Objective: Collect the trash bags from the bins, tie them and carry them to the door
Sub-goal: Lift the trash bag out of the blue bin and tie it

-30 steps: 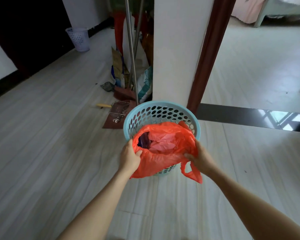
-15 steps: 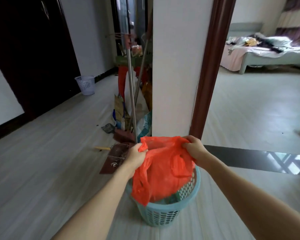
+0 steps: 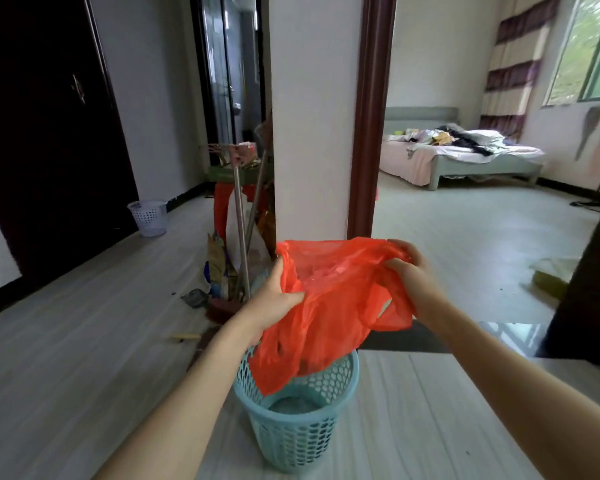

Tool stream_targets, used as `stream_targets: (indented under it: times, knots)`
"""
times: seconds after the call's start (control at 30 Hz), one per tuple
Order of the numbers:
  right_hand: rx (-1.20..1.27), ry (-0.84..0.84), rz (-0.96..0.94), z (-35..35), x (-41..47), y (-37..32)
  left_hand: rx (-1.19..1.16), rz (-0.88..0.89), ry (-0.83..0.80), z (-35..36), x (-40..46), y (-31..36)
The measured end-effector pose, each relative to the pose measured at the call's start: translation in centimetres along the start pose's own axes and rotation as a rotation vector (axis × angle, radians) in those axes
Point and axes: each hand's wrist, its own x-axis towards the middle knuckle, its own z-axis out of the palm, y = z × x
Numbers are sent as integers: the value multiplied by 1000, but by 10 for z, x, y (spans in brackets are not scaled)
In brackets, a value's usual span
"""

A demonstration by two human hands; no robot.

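Note:
An orange plastic trash bag [image 3: 329, 306] hangs in the air just above a light blue perforated bin [image 3: 298, 424] standing on the floor. My left hand [image 3: 274, 299] grips the bag's left rim. My right hand [image 3: 409, 275] grips its right rim, so the mouth is stretched between the two hands. The bag's bottom still dips inside the bin's rim. A second, white perforated bin [image 3: 149, 217] stands far off by the dark door [image 3: 49, 140] on the left.
A white pillar [image 3: 312, 116] with a brown door frame rises right behind the bin. Mop poles [image 3: 241, 237], a red stool and loose clutter lean at its left side. Through the doorway on the right lie a bed [image 3: 465, 157] and open floor.
Both hands have lifted the orange bag up out of the blue bin and spread its mouth wider. The view has tilted upward, showing more of the rooms.

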Motion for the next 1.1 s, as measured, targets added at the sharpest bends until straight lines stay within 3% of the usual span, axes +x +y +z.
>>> stream_targets:
  times: [0.33, 0.47, 0.63, 0.8, 0.93, 1.03, 1.1]
  knots:
    - [-203, 70, 198, -113, -91, 21, -17, -274, -272, 109, -37, -32]
    - [-466, 67, 366, -154, -121, 59, 223, -312, -331, 152, -55, -57]
    - [-521, -5, 628, -194, -153, 99, 443, -364, -414, 184, -68, -83]
    - [-669, -201, 746, -217, -170, 114, 712, -279, -307, 213, -60, -105]
    - [-1097, -350, 731, -230, -173, 111, 1004, -155, -219, 229, -50, -100]
    - [-1296, -561, 822, -238, -173, 116, 1039, -155, -182, 240, -45, -93]
    - [-1301, -606, 953, -241, -173, 116, 841, -158, -169, 247, -41, -89]
